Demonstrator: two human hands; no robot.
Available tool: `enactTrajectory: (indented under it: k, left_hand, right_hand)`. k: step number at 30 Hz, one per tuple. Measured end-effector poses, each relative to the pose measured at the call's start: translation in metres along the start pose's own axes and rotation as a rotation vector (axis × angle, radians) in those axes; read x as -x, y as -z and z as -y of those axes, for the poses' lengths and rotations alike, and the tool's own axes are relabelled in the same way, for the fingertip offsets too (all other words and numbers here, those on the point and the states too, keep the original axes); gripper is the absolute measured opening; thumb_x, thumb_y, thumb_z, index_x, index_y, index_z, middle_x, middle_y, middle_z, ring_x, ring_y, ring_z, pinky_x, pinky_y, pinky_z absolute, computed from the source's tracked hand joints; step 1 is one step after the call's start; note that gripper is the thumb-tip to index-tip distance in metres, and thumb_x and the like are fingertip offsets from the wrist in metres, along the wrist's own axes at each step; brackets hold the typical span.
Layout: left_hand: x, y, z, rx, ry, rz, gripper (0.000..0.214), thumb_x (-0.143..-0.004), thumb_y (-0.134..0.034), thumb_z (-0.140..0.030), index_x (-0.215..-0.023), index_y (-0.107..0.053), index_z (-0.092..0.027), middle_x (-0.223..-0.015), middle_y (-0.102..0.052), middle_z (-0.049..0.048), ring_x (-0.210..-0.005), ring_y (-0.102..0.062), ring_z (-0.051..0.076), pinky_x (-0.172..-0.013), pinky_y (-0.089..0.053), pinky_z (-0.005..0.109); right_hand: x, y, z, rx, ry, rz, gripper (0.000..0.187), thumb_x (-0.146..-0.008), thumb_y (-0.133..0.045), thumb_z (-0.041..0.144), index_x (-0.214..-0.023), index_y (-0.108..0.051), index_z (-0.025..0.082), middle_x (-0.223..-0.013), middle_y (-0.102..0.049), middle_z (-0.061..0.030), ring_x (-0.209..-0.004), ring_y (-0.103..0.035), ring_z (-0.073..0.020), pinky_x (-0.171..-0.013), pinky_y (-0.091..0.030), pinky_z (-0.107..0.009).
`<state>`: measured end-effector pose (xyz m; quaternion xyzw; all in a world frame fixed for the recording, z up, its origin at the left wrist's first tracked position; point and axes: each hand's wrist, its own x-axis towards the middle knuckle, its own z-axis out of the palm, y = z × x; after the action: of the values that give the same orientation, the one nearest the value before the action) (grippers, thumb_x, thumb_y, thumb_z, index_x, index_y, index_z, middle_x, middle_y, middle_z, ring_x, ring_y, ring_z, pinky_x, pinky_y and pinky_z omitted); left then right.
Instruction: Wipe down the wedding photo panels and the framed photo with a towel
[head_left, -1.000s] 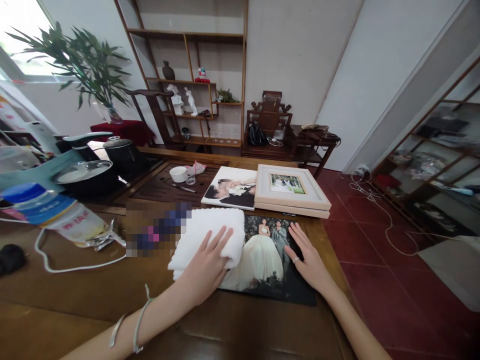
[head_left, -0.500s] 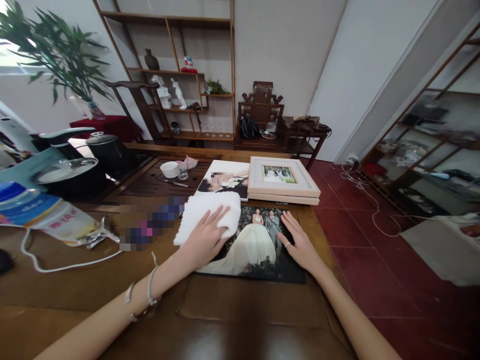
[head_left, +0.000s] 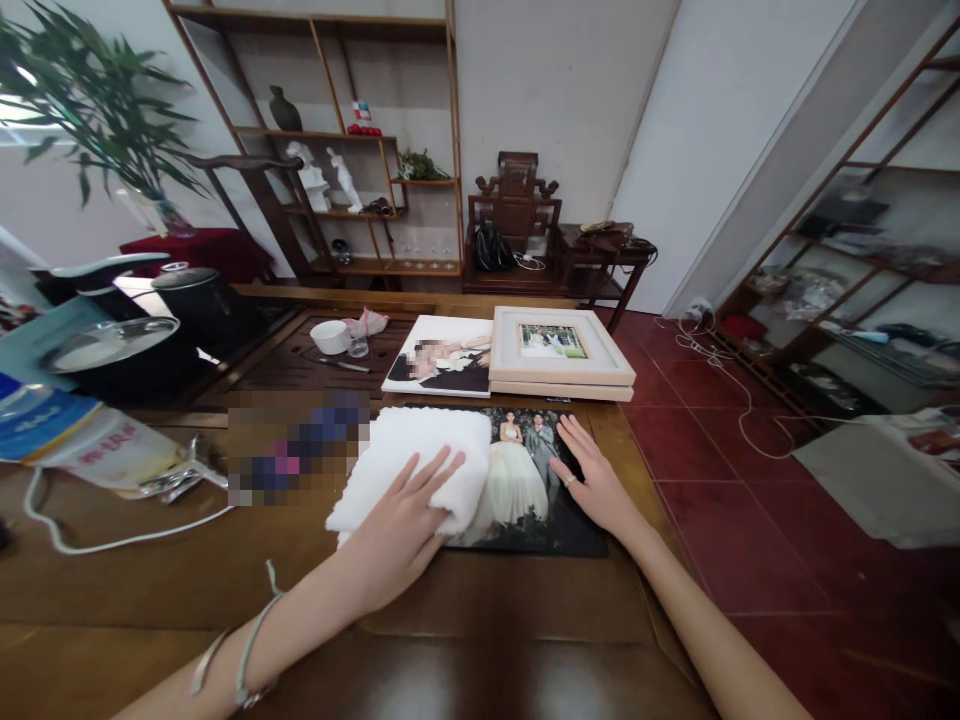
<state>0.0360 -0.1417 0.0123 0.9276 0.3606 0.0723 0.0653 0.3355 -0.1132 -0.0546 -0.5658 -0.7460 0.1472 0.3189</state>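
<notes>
Left fingers (head_left: 431,474) splayed on cloth (head_left: 397,440); photo print (head_left: 519,490) at their 3 o'clock, long axis 9–3. Right fingers (head_left: 587,446) splayed at its 3-o'clock edge.

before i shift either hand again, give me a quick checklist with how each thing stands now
1. Left hand on the white cloth, fingers spread: ok.
2. Right hand on the right side of the photo print: ok.
3. White cable apart from the cloth: ok, it lies off to the left on the table.
4. Light-framed picture behind the print, out from under both hands: ok.
5. Whole print exposed: not ok, cloth and left hand cover its left part.
6. Print surface beneath the cloth free of marks: cannot tell, it is hidden.
</notes>
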Motion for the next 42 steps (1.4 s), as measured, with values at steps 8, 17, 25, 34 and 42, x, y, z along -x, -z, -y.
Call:
enactTrajectory:
  k: [8, 17, 25, 34, 42]
  left_hand:
    - [-0.021, 0.006, 0.017, 0.014, -0.010, 0.028, 0.025, -0.090, -0.042, -0.020, -0.081, -0.064, -0.015, -0.150, -0.025, 0.0095, -0.139, -0.015, 0.027, -0.110, -0.022, 0.051]
    - [-0.048, 0.001, 0.033, -0.177, 0.071, -0.016, 0.026, -0.091, -0.041, -0.021, -0.093, -0.066, -0.012, -0.146, -0.031, 0.0152, -0.136, -0.023, 0.031, -0.105, -0.029, 0.055]
    - [-0.018, -0.018, -0.034, -0.290, 0.053, 0.015, 0.016, -0.075, -0.063, -0.018, -0.087, -0.072, -0.017, -0.142, -0.037, 0.0193, -0.130, -0.032, 0.043, -0.095, -0.036, 0.063]
    - [-0.038, -0.013, -0.019, -0.091, -0.037, -0.025, 0.018, -0.081, -0.055, -0.020, -0.092, -0.070, -0.021, -0.149, -0.027, 0.0108, -0.137, -0.019, 0.035, -0.106, -0.022, 0.059]
    - [-0.071, -0.011, -0.015, -0.193, 0.073, -0.029, 0.023, -0.082, -0.052, -0.018, -0.096, -0.070, -0.015, -0.146, -0.032, 0.0142, -0.134, -0.025, 0.038, -0.103, -0.027, 0.061]
  right_hand:
    - [-0.001, -0.001, -0.001, -0.015, 0.015, -0.020, 0.056, -0.090, -0.044, 0.043, -0.140, -0.035, 0.019, -0.147, -0.033, -0.0101, -0.138, -0.022, -0.0241, -0.112, -0.023, -0.048]
    - [-0.001, 0.000, 0.000, -0.001, 0.008, -0.006, 0.057, -0.090, -0.043, 0.042, -0.139, -0.036, 0.014, -0.147, -0.031, -0.0126, -0.139, -0.021, -0.0228, -0.113, -0.022, -0.045]
    - [0.000, 0.000, 0.000, -0.009, 0.008, -0.009, 0.056, -0.090, -0.045, 0.041, -0.140, -0.035, 0.019, -0.147, -0.032, -0.0096, -0.138, -0.022, -0.0229, -0.112, -0.024, -0.047]
    - [0.000, -0.001, 0.000, 0.012, 0.005, 0.002, 0.057, -0.090, -0.043, 0.041, -0.140, -0.035, 0.015, -0.147, -0.031, -0.0115, -0.139, -0.020, -0.0219, -0.113, -0.022, -0.045]
    - [-0.001, -0.001, -0.001, -0.015, 0.019, -0.018, 0.056, -0.090, -0.044, 0.042, -0.140, -0.035, 0.019, -0.147, -0.032, -0.0099, -0.138, -0.021, -0.0230, -0.113, -0.023, -0.047]
